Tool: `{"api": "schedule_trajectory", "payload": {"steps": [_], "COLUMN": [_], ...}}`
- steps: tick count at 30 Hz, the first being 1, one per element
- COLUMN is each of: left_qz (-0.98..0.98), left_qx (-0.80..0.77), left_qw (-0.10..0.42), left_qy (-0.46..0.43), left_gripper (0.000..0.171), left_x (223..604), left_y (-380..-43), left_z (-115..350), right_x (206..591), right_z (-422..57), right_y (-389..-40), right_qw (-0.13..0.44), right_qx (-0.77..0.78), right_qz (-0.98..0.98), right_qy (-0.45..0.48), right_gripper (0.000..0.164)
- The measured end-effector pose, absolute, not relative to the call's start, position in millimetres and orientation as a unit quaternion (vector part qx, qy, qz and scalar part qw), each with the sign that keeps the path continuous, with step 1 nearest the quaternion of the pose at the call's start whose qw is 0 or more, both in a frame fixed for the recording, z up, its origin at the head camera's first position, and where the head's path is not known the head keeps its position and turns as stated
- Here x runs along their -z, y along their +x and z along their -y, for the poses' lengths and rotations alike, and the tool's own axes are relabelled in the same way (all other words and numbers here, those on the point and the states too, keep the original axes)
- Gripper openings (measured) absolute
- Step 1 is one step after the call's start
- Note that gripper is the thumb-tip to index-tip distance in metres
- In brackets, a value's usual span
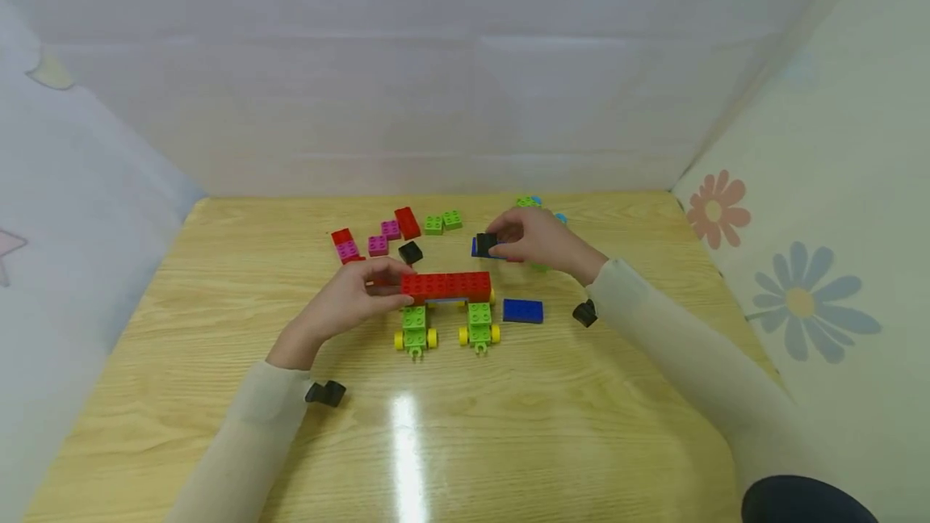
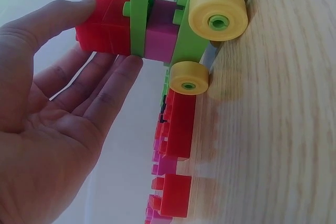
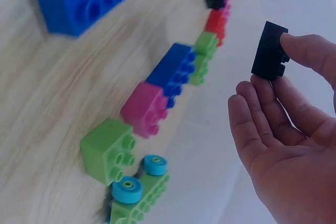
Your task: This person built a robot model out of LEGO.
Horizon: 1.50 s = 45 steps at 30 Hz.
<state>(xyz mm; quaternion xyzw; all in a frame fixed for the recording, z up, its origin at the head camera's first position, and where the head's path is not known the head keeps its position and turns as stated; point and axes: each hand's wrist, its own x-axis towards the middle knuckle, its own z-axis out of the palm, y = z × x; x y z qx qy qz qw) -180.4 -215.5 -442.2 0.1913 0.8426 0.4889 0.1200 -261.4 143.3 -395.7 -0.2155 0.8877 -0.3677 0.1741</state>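
Note:
A toy vehicle of building blocks has green wheeled bases (image 1: 479, 317), yellow wheels (image 2: 218, 14) and long red bricks (image 1: 450, 287) across its top. My left hand (image 1: 352, 297) holds the left end of the red bricks, thumb on one side and fingers on the other. Between the thumb and fingertips of my right hand (image 1: 541, 239) is a small black brick (image 3: 270, 51), pinched above the table. In the head view, that hand partly hides a blue brick (image 3: 172, 69) and a pink brick (image 3: 144, 108) behind it.
Another blue brick (image 1: 523, 311) lies right of the vehicle. Behind it are pink bricks (image 1: 378, 245), a red brick (image 1: 407, 223), green bricks (image 1: 433, 224) and a second black brick (image 1: 410, 253). A green base with blue wheels (image 3: 127, 189) stands at the back right.

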Motion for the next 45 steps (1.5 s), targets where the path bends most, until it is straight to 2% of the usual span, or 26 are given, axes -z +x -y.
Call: {"api": "schedule_trajectory", "payload": {"steps": [10, 23, 33, 45], "left_qz": [-0.839, -0.833, -0.845, -0.854], "left_qx": [-0.495, -0.507, -0.488, -0.479], "left_qw": [0.126, 0.133, 0.127, 0.114], "left_qy": [0.188, 0.180, 0.180, 0.168], "left_gripper": [0.037, 0.037, 0.035, 0.036], "left_x": [445, 446, 446, 443], "left_y": [-181, -180, -177, -179], "left_z": [215, 223, 219, 221], "right_x": [385, 401, 401, 398], "right_z": [-156, -128, -139, -153], "right_y": [-228, -230, -225, -218], "right_qw": [0.185, 0.236, 0.200, 0.193], "right_qx": [0.399, 0.454, 0.448, 0.445], "right_qz": [-0.871, -0.827, -0.844, -0.839], "right_qy": [-0.219, -0.234, -0.217, -0.245], "right_gripper": [0.034, 0.041, 0.038, 0.040]}}
